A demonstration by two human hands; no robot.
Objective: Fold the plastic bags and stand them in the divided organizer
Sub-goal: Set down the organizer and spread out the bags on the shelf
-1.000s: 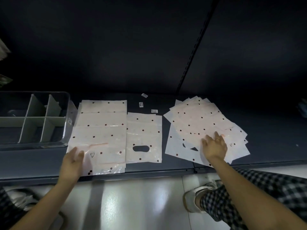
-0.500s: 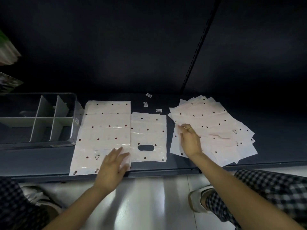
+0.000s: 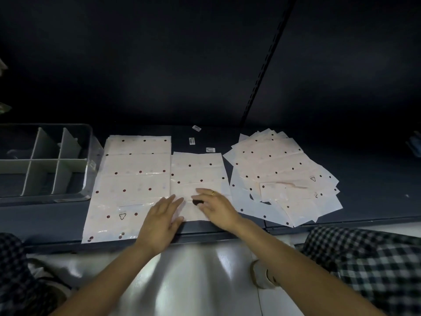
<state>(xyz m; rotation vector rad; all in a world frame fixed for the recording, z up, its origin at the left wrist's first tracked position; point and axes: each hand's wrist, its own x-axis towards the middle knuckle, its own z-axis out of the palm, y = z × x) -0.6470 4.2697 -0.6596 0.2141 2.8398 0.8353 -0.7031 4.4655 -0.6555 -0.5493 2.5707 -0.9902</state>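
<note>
Three groups of white, dark-dotted plastic bags lie flat on a dark shelf. A small bag (image 3: pixel 197 173) with a cut-out handle lies in the middle. My left hand (image 3: pixel 163 218) rests flat with straight fingers on its near left corner. My right hand (image 3: pixel 217 207), wearing a ring, lies with fingers spread over the handle hole at its near end. A larger bag (image 3: pixel 132 181) lies to the left. A fanned pile of several bags (image 3: pixel 282 176) lies to the right. The divided organizer (image 3: pixel 43 161), grey with white partitions, stands at the far left with nothing seen in its compartments.
Three small white labels (image 3: pixel 192 140) lie behind the middle bag. The shelf's front edge (image 3: pixel 205 236) runs just under my wrists, with a glossy floor below it. My checked trouser legs and a shoe (image 3: pixel 262 273) are at the bottom corners. A dark back wall rises behind.
Both hands moved inward onto the middle bag: the left came from the large left bag, the right from the fanned pile.
</note>
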